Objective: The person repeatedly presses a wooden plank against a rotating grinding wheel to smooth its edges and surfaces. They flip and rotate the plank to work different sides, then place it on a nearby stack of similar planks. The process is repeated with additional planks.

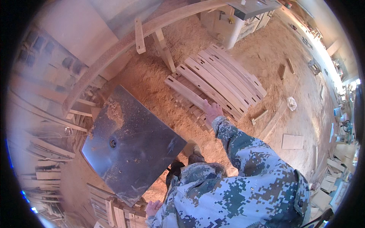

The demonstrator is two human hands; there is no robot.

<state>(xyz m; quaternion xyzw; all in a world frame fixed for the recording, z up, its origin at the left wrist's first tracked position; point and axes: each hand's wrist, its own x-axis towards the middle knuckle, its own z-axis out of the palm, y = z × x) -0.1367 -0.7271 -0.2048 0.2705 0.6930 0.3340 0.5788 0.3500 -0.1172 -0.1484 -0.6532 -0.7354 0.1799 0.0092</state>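
My right arm reaches forward, and my right hand (213,111) is closed on the near end of a pale wooden board (186,92). That board lies at the left side of a stack of similar slotted boards (224,79) resting low on the sawdust-covered floor. Low in the view, my left hand (153,208) is beside several upright wooden pieces (121,216). Its fingers are small and partly hidden, so their grip does not show. Between the hands and to the left stands a dark metal machine table (133,140) with a round spindle hole (113,143) and scattered sawdust.
A long curved wooden beam (114,53) arches across the far left. Beyond the stack stands a machine with a dark top (254,8). Loose offcuts (259,117), a clear plastic bag (291,103) and a flat panel (292,141) lie on the floor at right.
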